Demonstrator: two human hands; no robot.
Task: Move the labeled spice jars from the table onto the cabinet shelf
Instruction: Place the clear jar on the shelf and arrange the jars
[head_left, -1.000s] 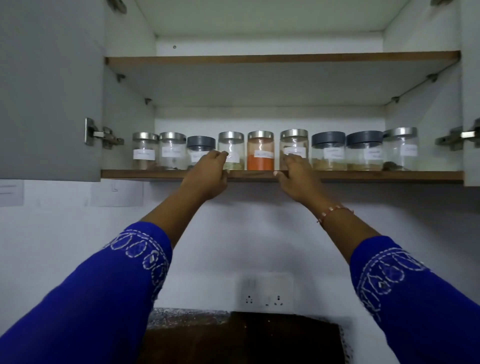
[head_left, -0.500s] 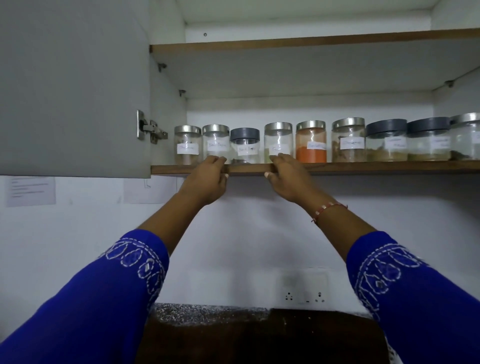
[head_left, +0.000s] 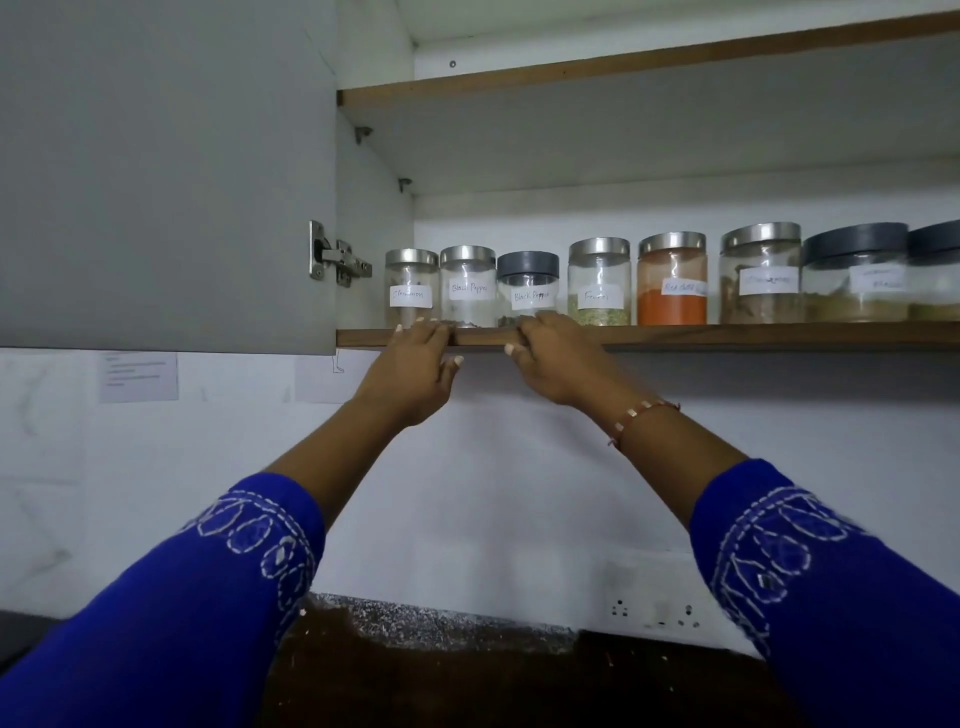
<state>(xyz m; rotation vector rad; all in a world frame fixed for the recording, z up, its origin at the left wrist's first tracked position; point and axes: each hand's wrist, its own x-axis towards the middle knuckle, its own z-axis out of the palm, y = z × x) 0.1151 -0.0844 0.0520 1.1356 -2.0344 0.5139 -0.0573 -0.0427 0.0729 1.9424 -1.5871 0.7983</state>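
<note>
A row of labeled glass spice jars stands on the lower cabinet shelf (head_left: 753, 335). From the left they are Cinnamon (head_left: 410, 283), a steel-lidded Black Pepper (head_left: 467, 283), a dark-lidded Black Pepper (head_left: 527, 275), a jar of green seeds (head_left: 598, 280) and an orange chilli powder jar (head_left: 672, 280), with more to the right. My left hand (head_left: 415, 369) lies on the shelf edge, fingertips at the bases of the two leftmost jars. My right hand (head_left: 550, 364) lies on the edge before the dark-lidded Black Pepper. Neither hand holds a jar.
The grey cabinet door (head_left: 156, 171) hangs open on the left on its hinge (head_left: 337, 257). An upper shelf (head_left: 623, 67) runs above the jars. Below are a white wall with a socket panel (head_left: 654, 613) and a dark counter (head_left: 467, 675).
Both hands have slid left along the shelf edge, from the middle jars to the leftmost ones. The view has shifted left, so the jars at the right end are cut off.
</note>
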